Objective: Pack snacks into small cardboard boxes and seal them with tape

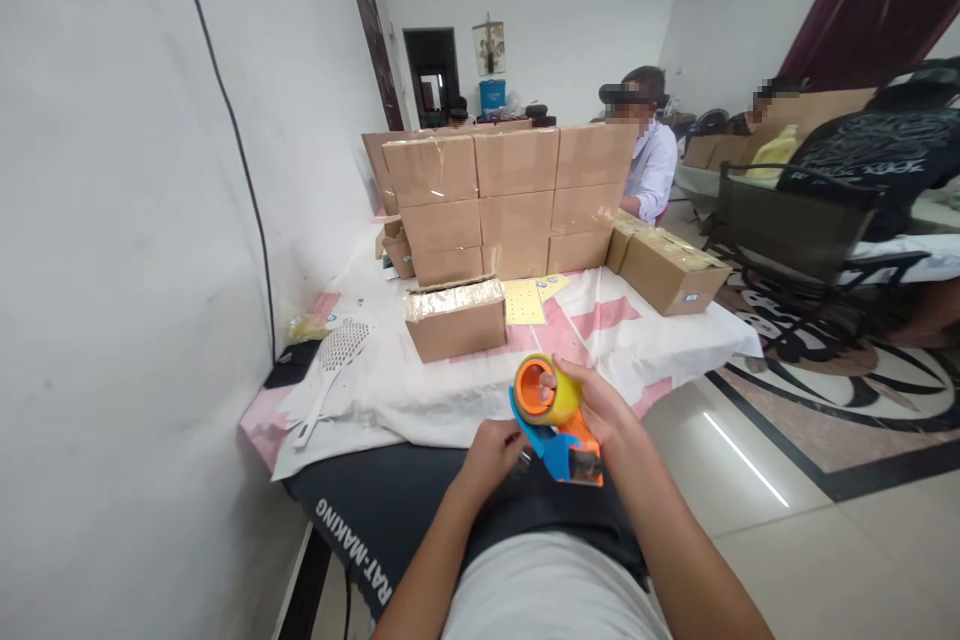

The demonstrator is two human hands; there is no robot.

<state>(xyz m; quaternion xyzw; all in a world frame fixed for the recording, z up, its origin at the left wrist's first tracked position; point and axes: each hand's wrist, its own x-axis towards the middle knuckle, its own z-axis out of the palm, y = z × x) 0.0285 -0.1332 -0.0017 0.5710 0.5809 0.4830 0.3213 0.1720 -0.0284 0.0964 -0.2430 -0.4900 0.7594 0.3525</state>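
Both hands on tape dispenser (556, 420) — right hand (604, 412) gripping roll; left hand (491, 455) pinching frame.

Bright, even indoor light; a glare streak on the floor tiles (746, 460) at lower right. Edges bow outward, and distant figures look perhaps slightly soft.

Glossy plastic tape dispenser (556, 425); matt cardboard boxes (516, 202).

One tape dispenser (559, 420), gripped by two hands; nine stacked cardboard boxes (516, 203) in a three-by-three wall on the desk (420, 400); one lone box (455, 319) up front; one white slotted spatula (330, 365); three other people (649, 155) behind.
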